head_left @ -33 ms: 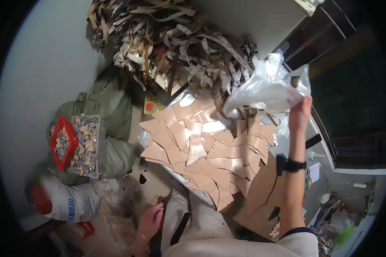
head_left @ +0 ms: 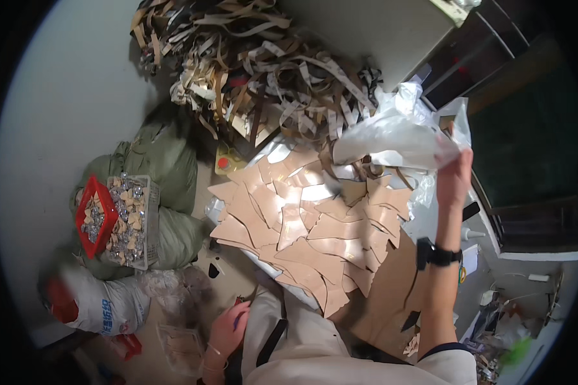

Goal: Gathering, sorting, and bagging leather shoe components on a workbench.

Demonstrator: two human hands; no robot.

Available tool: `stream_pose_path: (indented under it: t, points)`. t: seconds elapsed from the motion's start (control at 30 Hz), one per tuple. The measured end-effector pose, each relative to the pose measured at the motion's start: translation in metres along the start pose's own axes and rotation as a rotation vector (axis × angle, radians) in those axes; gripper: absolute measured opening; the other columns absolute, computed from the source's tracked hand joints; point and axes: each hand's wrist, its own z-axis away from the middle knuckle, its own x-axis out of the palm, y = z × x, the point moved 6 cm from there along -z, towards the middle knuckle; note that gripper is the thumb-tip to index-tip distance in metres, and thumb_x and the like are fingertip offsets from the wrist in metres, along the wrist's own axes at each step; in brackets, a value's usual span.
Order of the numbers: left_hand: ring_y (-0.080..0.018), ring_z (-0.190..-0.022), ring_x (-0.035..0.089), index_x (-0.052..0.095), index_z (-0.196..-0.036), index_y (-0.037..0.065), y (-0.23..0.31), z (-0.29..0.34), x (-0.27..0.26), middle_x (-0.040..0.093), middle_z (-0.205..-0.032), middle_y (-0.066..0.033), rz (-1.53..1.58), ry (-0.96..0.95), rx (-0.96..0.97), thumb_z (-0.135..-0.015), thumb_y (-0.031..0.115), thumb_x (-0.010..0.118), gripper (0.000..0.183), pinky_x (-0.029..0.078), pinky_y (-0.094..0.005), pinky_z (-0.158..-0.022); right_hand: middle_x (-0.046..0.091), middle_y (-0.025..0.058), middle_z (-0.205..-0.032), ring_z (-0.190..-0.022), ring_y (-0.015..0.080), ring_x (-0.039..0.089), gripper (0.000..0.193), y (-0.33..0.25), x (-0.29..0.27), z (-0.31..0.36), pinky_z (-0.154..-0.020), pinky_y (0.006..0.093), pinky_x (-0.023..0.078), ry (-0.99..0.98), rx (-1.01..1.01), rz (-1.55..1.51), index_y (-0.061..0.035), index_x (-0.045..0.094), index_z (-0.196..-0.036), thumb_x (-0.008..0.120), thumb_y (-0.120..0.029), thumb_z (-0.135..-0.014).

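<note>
My right hand is raised at the upper right, closed on the edge of a clear plastic bag that hangs to its left. A black watch band is on that wrist. Below the bag lies a spread of flat tan leather pieces, curved and pointed, overlapping on a board across the middle. My left hand is low beside my left thigh, with its fingers curled. A small dark blue thing shows at the fingers and a bit of red near the tips; what it holds I cannot make out.
Leather strips are heaped beyond the pieces. On the left, a white basket of small metal and tan parts and a red tray rest on green sacks. A white sack and a clear box stand nearer.
My right hand has shifted slightly right and down, drawing the plastic bag along. My left hand has moved a little to the right. The leather pieces lie as before.
</note>
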Motion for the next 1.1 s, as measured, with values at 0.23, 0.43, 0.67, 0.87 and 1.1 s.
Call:
stream_pose_path:
  t: [0.23,0.43,0.67,0.87,1.1]
  points:
    - [-0.0364,-0.127,0.037,0.029,-0.139,0.002,0.133,-0.049,-0.011,0.029,-0.142,-0.0214,0.402,0.21,0.424,-0.081,0.024,0.07,0.075,0.038,-0.044,-0.1,0.059,0.0221,-0.121,-0.092,0.0302,0.062,0.017,-0.056,0.099,0.183,-0.085,0.0379,0.047,-0.776,0.305,0.045,-0.0033,0.052,-0.065,0.063,-0.006,-0.078]
    - [-0.0254,-0.118,0.044,0.03,-0.14,0.0,0.201,-0.082,0.048,0.035,-0.136,-0.0185,-0.056,-0.062,0.419,-0.07,0.016,0.077,0.086,0.047,-0.0356,-0.086,0.057,0.0151,-0.128,-0.116,0.0401,0.05,0.012,-0.058,0.12,0.253,-0.096,0.0465,0.04,-1.117,0.172,0.191,-0.0004,0.048,-0.055,0.059,-0.002,-0.059]
    - [-0.0067,-0.076,0.05,0.058,-0.109,0.0,0.087,-0.076,0.025,0.057,-0.083,0.0012,0.406,0.238,0.111,-0.08,-0.007,0.06,0.03,0.043,-0.0192,-0.068,0.067,0.0263,-0.096,-0.099,0.0357,0.06,0.016,-0.038,-0.037,0.286,-0.089,0.0452,0.045,-0.25,0.576,-0.282,-0.0076,0.049,-0.066,0.062,-0.011,-0.073]
    - [-0.0041,-0.079,0.051,0.056,-0.097,0.002,0.103,-0.046,0.047,0.054,-0.083,0.002,0.744,0.061,0.059,-0.082,-0.007,0.059,0.019,0.042,-0.0176,-0.073,0.061,0.0152,-0.08,-0.08,0.0265,0.057,0.01,-0.021,-0.084,0.28,-0.075,0.039,0.046,-0.032,0.661,0.501,-0.0031,0.048,-0.075,0.048,0.006,-0.072]
    - [-0.0173,-0.092,0.059,0.057,-0.084,0.003,0.128,-0.018,0.064,0.06,-0.101,-0.0083,0.262,-0.075,0.387,-0.077,-0.007,0.064,0.015,0.047,-0.0252,-0.078,0.061,0.0147,-0.109,-0.103,0.0317,0.055,0.028,-0.053,0.061,0.231,-0.099,0.0387,0.035,-0.455,0.021,0.838,-0.0057,0.064,-0.095,0.056,0.001,-0.068]
